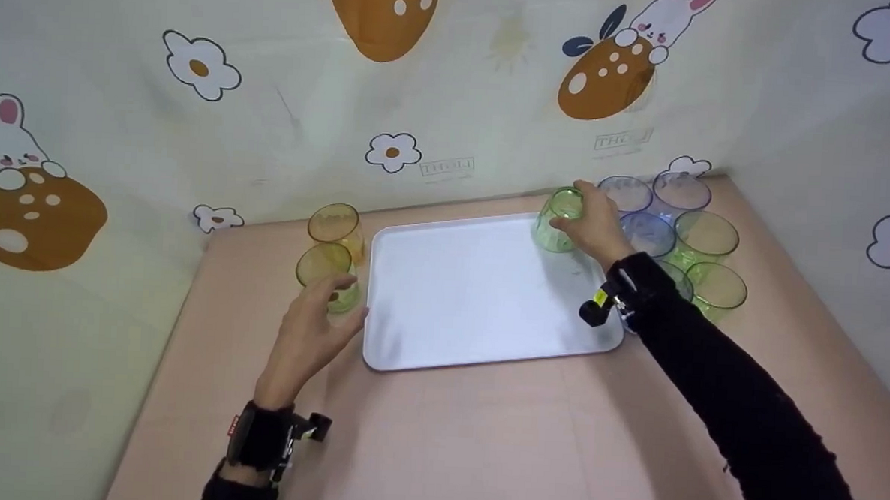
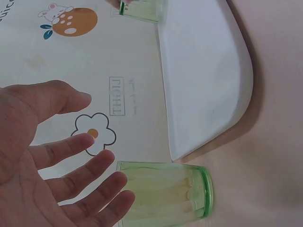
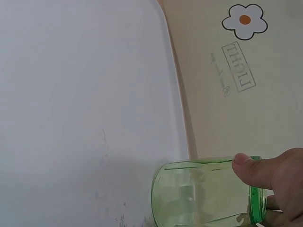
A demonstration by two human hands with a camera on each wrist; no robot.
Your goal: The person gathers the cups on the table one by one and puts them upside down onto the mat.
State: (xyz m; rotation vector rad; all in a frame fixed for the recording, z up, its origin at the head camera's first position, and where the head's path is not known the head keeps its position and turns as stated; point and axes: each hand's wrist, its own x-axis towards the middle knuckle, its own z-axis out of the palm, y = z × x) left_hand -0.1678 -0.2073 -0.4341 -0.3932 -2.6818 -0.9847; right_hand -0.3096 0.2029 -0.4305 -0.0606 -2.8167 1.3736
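My right hand (image 1: 596,223) pinches a green glass (image 1: 555,228) by its thick base, thumb on one side and fingers on the other. This glass is upside down, its rim at the far right corner of the white tray (image 1: 480,297). On the other side, my left hand (image 1: 314,331) is held with fingers spread and nothing gripped, close beside an upright green glass (image 2: 163,194) left of the tray. An amber glass (image 1: 337,226) stands just behind that one. The left fingers partly cover the near green glass in the head view.
Right of the tray stand several blue glasses (image 1: 647,235) and green glasses (image 1: 716,286), close together and partly behind my right forearm. A patterned wall covering (image 1: 284,145) rises at the table's back edge. The pinkish table (image 1: 482,432) extends in front of the tray.
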